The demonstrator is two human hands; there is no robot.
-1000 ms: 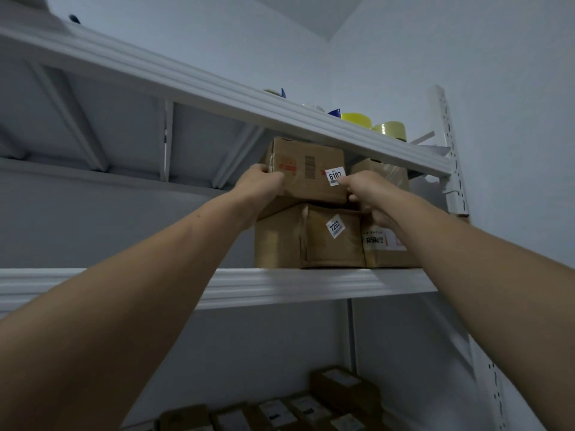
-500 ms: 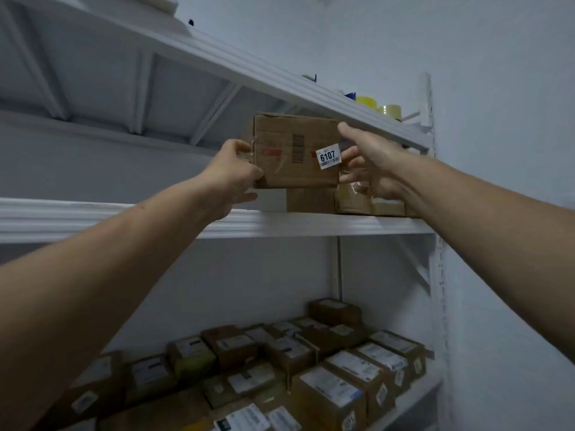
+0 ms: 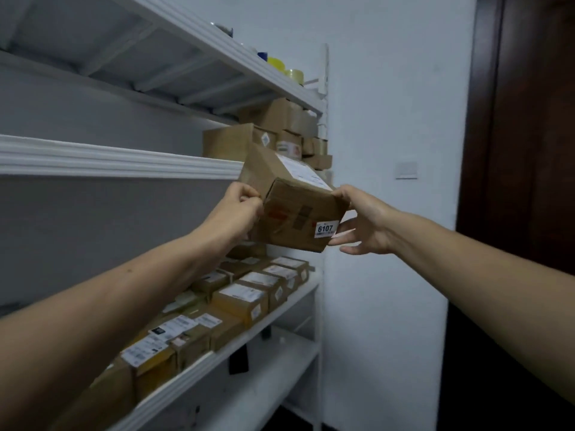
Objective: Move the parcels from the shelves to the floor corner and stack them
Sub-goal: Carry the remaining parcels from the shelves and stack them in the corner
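Observation:
A brown cardboard parcel (image 3: 295, 200) with a white tag reading 6107 hangs in the air in front of the white shelves, tilted, its label side up. My left hand (image 3: 239, 209) grips its left edge with curled fingers. My right hand (image 3: 361, 222) holds its right end, thumb on top and fingers under the bottom corner. More brown parcels (image 3: 270, 132) stay on the middle shelf (image 3: 124, 160) behind it. Several labelled parcels (image 3: 245, 293) fill the lower shelf (image 3: 273, 318).
The top shelf (image 3: 249, 66) carries yellow tape rolls (image 3: 277, 63). A white wall with a switch plate (image 3: 406, 170) rises on the right, and a dark wooden door (image 3: 529, 150) beside it. A bare bottom shelf board (image 3: 273, 377) lies below.
Both hands have pulled the 6107 parcel off the stack on the middle shelf and brought it down and towards me. My view has dropped and turned right.

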